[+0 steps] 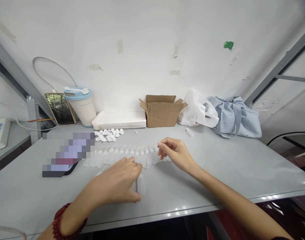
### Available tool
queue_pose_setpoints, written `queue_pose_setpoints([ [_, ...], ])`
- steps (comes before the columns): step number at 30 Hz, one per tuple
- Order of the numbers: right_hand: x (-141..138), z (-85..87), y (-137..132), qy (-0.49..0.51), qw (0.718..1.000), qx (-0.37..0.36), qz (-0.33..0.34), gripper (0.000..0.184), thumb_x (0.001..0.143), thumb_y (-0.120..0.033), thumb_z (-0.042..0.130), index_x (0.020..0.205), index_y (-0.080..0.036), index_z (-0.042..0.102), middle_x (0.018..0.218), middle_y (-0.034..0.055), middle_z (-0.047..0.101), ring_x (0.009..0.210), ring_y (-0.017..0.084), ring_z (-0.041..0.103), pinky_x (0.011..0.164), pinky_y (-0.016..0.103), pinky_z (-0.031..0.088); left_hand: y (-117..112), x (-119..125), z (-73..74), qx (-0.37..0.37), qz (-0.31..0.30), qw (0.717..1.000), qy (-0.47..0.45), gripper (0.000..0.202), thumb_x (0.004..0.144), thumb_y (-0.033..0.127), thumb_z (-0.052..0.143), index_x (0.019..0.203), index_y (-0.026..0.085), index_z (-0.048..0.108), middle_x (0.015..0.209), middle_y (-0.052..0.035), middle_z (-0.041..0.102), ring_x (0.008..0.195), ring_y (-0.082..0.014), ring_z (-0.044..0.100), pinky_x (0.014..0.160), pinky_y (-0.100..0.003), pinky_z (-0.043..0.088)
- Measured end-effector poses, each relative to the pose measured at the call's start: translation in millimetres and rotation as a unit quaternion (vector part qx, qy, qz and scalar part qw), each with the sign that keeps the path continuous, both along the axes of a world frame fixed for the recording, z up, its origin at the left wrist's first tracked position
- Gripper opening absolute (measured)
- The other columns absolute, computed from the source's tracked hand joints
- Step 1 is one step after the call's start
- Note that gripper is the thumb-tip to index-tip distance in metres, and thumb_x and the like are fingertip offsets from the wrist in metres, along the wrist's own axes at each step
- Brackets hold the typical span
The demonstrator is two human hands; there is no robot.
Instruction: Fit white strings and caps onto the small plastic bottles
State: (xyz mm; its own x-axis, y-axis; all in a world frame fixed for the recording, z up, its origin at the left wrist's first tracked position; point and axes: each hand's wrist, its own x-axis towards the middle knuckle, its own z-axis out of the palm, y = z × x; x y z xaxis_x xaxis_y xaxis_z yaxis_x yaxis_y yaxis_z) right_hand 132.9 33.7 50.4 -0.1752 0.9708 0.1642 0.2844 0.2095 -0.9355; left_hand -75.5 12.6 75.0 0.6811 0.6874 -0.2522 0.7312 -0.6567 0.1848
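Note:
A row of several small clear plastic tags with loops (122, 155) lies across the grey table (217, 173). My right hand (176, 153) rests at the row's right end, its fingertips pinched on the loop of the last tag. My left hand (117, 183) lies palm down nearer the front edge, fingers curled over a loose clear tag (140, 185) that it touches. A red bead bracelet (61, 221) circles my left wrist. A heap of small white caps (108, 134) sits behind the row.
Against the wall stand a phone (59, 108), a blue-lidded cup (81, 106), stacked white trays (119, 120), an open cardboard box (161, 110), a white plastic bag (199, 108) and a blue cloth bag (236, 116). A blurred-out item (67, 153) lies at left.

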Motion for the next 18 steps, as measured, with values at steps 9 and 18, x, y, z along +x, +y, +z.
queue_pose_setpoints([
  [9, 0.0, -0.1, 0.3, -0.003, 1.0, -0.003, -0.002, 0.026, 0.086, -0.035, 0.051, 0.071, -0.016, 0.059, 0.065, 0.0007, 0.064, 0.053, 0.011, 0.059, 0.055, 0.024, 0.044, 1.6, -4.6, 1.9, -0.011, 0.01, 1.0, -0.008, 0.024, 0.068, 0.034, 0.062, 0.084, 0.017, 0.061, 0.078, -0.0064, 0.058, 0.081, -0.026, 0.052, 0.069, -0.035, 0.038],
  [18, 0.5, 2.2, 0.4, -0.007, 1.0, -0.001, -0.014, 0.025, 0.085, -0.035, 0.051, 0.071, -0.016, 0.06, 0.065, 0.001, 0.064, 0.052, 0.011, 0.059, 0.055, 0.024, 0.045, 3.3, -15.3, 5.1, -0.051, 0.044, 0.996, -0.056, 0.035, 0.068, 0.043, 0.064, 0.094, 0.02, 0.061, 0.082, -0.0041, 0.057, 0.081, -0.0242, 0.054, 0.066, -0.032, 0.04],
])
